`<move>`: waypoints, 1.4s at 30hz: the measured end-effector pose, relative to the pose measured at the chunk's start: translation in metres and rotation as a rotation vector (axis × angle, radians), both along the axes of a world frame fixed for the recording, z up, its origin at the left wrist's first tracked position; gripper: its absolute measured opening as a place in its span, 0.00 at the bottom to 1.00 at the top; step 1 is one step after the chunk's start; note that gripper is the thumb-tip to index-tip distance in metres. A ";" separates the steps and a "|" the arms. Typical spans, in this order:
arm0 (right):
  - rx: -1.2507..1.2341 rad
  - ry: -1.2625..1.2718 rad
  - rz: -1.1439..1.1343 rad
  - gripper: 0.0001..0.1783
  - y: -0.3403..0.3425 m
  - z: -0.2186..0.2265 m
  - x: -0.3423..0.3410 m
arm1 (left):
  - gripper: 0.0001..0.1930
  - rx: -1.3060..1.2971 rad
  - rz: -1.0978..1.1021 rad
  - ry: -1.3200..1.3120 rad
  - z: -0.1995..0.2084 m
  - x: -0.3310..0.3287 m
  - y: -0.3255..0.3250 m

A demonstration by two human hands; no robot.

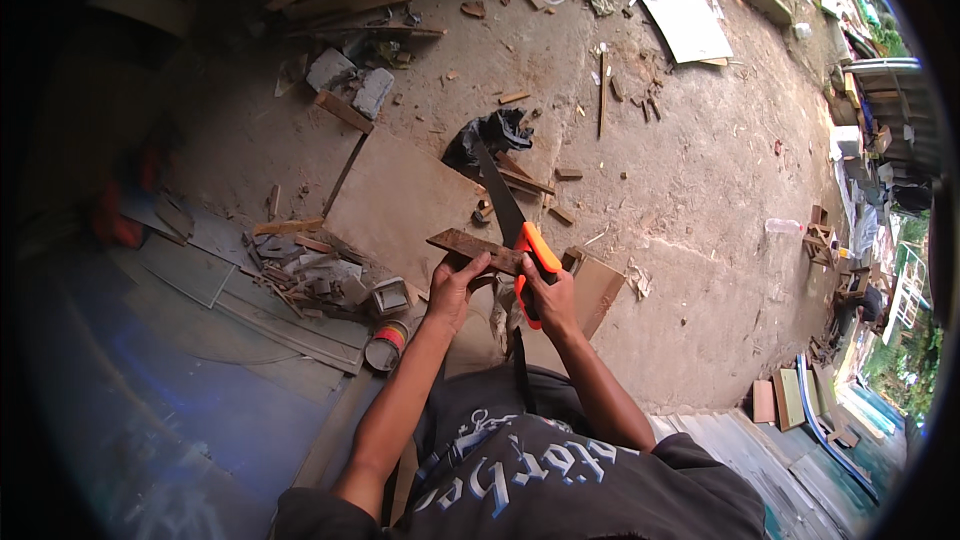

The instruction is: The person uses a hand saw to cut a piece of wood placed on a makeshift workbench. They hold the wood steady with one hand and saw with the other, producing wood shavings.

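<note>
A short brown piece of wood (pixel 476 248) lies across in front of me, with my left hand (pixel 455 290) closed on its left part, thumb on top. My right hand (pixel 550 295) grips the orange-and-black handle of a handsaw (pixel 502 195). The dark blade points away from me, up and to the left, just past the wood's right end. My right thumb lies close to that end; whether it also presses on the wood is hard to tell. Beyond the blade tip a crumpled black plastic bag (pixel 490 132) rests on the ground near several wood offcuts (pixel 522 178).
A heap of wood scraps (pixel 310 270) and a tin can (pixel 385 345) are at my left. Grey blocks (pixel 372 93) stand farther off on that side. A white board (pixel 683 22) lies far right on the dirt ground. Leaning boards (pixel 790 398) and a clear bottle (pixel 785 226) are at the right.
</note>
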State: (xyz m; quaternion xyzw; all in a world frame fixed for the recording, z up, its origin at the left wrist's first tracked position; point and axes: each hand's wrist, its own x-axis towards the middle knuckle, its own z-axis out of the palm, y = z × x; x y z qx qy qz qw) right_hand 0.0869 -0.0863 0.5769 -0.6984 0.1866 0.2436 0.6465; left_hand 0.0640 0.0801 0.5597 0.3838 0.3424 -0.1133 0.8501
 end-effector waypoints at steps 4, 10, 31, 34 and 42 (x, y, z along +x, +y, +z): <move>0.099 -0.062 0.059 0.20 0.004 0.072 0.006 | 0.17 0.041 -0.011 -0.102 0.069 -0.009 0.012; 0.150 -0.167 0.099 0.21 -0.001 0.148 0.009 | 0.19 0.138 0.016 -0.308 0.144 -0.009 0.013; 0.323 -0.325 0.148 0.20 -0.013 0.206 -0.018 | 0.15 0.363 0.040 -0.616 0.215 -0.029 0.011; 0.297 -0.285 0.083 0.19 -0.002 0.206 -0.015 | 0.14 0.273 0.087 -0.504 0.193 -0.020 0.020; -0.119 -0.298 0.114 0.14 -0.019 0.103 -0.017 | 0.14 0.290 0.071 0.054 0.019 0.017 0.056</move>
